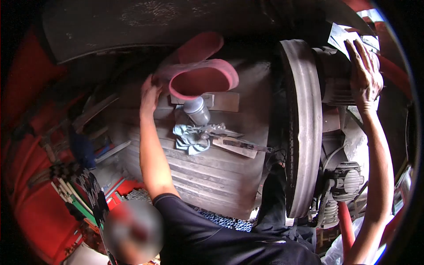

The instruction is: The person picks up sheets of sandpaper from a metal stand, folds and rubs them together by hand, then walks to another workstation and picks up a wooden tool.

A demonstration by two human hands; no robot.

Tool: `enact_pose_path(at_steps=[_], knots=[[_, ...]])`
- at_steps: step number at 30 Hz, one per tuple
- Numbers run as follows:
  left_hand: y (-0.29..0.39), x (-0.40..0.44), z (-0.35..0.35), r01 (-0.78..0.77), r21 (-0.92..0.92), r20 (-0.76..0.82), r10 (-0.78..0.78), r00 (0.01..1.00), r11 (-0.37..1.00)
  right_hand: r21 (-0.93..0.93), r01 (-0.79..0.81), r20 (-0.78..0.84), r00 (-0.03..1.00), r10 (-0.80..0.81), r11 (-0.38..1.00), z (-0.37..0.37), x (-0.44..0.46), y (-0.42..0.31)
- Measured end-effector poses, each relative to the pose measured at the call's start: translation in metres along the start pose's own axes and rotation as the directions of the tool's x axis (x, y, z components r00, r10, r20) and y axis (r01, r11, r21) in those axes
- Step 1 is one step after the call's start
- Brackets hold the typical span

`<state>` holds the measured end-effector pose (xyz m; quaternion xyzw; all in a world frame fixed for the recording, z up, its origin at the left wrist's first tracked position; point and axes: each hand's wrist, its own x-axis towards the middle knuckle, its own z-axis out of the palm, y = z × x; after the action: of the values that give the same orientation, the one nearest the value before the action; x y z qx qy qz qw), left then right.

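My left hand (150, 95) is at the near left side of a pair of pink rubber boots (204, 66), whose wide openings face up. Its fingers are smeared and dim, so whether they grip a boot is unclear. Over at the upper right, my right hand (366, 73) lies with fingers stretched out against a pale sheet (339, 37) on a machine. Below the boots stands a grey can (197, 111) beside a light blue cloth (191, 139), with metal tools (221, 131) and a flat blade-like tool (236, 145) next to it.
A large grey wheel (304, 128) stands upright right of the slatted wooden boards (207, 176). Ribbed metal machine parts (346, 183) sit beyond it. A dark curved panel (163, 22) crosses the top. Sticks and tools (73, 196) fill the lower left, near a blurred round patch (132, 232).
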<state>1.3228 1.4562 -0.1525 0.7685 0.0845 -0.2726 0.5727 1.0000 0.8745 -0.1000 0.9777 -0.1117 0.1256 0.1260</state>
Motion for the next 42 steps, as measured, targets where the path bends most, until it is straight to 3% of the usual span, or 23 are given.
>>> enact_pose_path(at_steps=[2, 4, 7, 9, 13, 15, 16, 20, 21, 22, 23, 24, 25, 26, 27, 29, 30, 32, 33, 35, 36, 38, 42], knots=[[0.0, 0.028, 0.026, 0.006, 0.073, 0.17, -0.018, 0.985, 0.997, -0.001, -0.002, 0.01, 1.0, 0.002, 1.0, -0.001, 0.0, 0.001], [-0.003, 0.057, 0.062, 0.058, 0.135, 0.199, -0.085, 0.976, 0.989, -0.012, 0.0, 0.016, 1.0, 0.0, 1.0, 0.0, 0.0, 0.002], [-0.045, 0.11, 0.087, -0.004, 0.279, 0.075, -0.017, 0.997, 0.96, 0.015, 0.013, -0.018, 1.0, -0.013, 1.0, -0.001, 0.003, -0.001], [-0.048, 0.111, 0.119, 0.0, 0.388, -0.094, 0.039, 0.995, 0.922, -0.012, 0.002, 0.017, 1.0, -0.002, 1.0, -0.002, -0.001, 0.001], [-0.062, 0.121, 0.117, -0.072, 0.547, -0.133, 0.171, 0.976, 0.834, -0.007, 0.022, 0.009, 1.0, -0.022, 1.0, 0.005, -0.004, 0.004], [-0.072, 0.125, 0.115, -0.163, 0.578, -0.187, 0.324, 0.927, 0.8, 0.046, 0.0, -0.015, 1.0, 0.0, 0.999, 0.009, -0.005, 0.003], [-0.066, 0.116, 0.117, -0.152, 0.69, -0.205, 0.393, 0.897, 0.707, 0.099, -0.016, -0.036, 0.999, 0.02, 0.995, 0.009, -0.008, 0.003], [-0.012, 0.028, 0.131, -0.349, 0.697, -0.133, 0.591, 0.795, 0.626, 0.095, -0.04, -0.027, 0.999, 0.043, 0.995, -0.004, -0.006, -0.006], [-0.005, -0.007, 0.137, -0.493, 0.632, -0.083, 0.684, 0.724, 0.598, 0.1, -0.046, -0.037, 0.998, 0.05, 0.994, -0.004, -0.008, -0.01], [0.01, -0.064, 0.154, -0.502, 0.542, -0.119, 0.652, 0.748, 0.674, 0.12, -0.049, -0.036, 0.998, 0.053, 0.992, -0.006, -0.016, -0.014], [0.007, -0.111, 0.157, -0.624, 0.456, -0.067, 0.724, 0.686, 0.634, 0.144, -0.045, -0.048, 0.997, 0.052, 0.989, -0.009, -0.022, -0.019], [0.0, -0.166, 0.161, -0.677, 0.351, -0.043, 0.733, 0.678, 0.647, 0.169, -0.04, -0.051, 0.997, 0.049, 0.985, -0.011, -0.031, -0.026], [-0.01, -0.221, 0.165, -0.673, 0.367, -0.054, 0.737, 0.673, 0.642, 0.196, -0.034, -0.076, 0.996, 0.05, 0.98, -0.015, -0.038, -0.032], [-0.026, -0.276, 0.165, -0.629, 0.432, -0.05, 0.713, 0.699, 0.647, 0.225, -0.028, -0.088, 0.995, 0.049, 0.974, -0.022, -0.049, -0.038], [-0.056, -0.319, 0.167, -0.637, 0.35, -0.12, 0.707, 0.697, 0.687, 0.257, -0.019, -0.103, 0.994, 0.047, 0.966, -0.027, -0.058, -0.046], [-0.122, -0.412, 0.162, -0.455, 0.138, -0.162, 0.473, 0.866, 0.88, 0.35, 0.006, -0.12, 0.992, 0.039, 0.937, -0.042, -0.084, -0.063], [-0.153, -0.457, 0.156, -0.272, 0.185, -0.128, 0.297, 0.946, 0.944, 0.391, 0.02, -0.136, 0.99, 0.037, 0.92, -0.052, -0.097, -0.072], [-0.221, -0.544, 0.141, 0.011, -0.12, -0.065, -0.019, 0.998, 0.993, 0.511, 0.046, -0.144, 0.989, 0.032, 0.858, -0.076, -0.13, -0.092], [-0.228, -0.574, 0.143, 0.021, -0.122, -0.087, -0.032, 0.996, 0.992, 0.576, 0.066, -0.143, 0.99, 0.021, 0.815, -0.089, -0.145, -0.102], [-0.241, -0.628, 0.155, 0.17, 0.067, -0.151, -0.159, 0.976, 0.983, 0.714, 0.086, -0.113, 0.994, -0.006, 0.695, -0.121, -0.186, -0.12], [-0.247, -0.646, 0.16, 0.181, 0.058, -0.149, -0.171, 0.974, 0.982, 0.781, 0.077, -0.08, 0.997, -0.022, 0.619, -0.141, -0.211, -0.127], [-0.249, -0.665, 0.173, 0.113, -0.157, -0.177, -0.14, 0.974, 0.981, 0.906, 0.02, 0.008, 0.998, -0.066, 0.424, -0.181, -0.266, -0.146], [-0.213, -0.699, 0.206, -0.013, -0.223, -0.046, 0.003, 0.999, 0.975, 0.965, -0.238, 0.255, 0.951, -0.174, 0.111, -0.265, -0.383, -0.161]])
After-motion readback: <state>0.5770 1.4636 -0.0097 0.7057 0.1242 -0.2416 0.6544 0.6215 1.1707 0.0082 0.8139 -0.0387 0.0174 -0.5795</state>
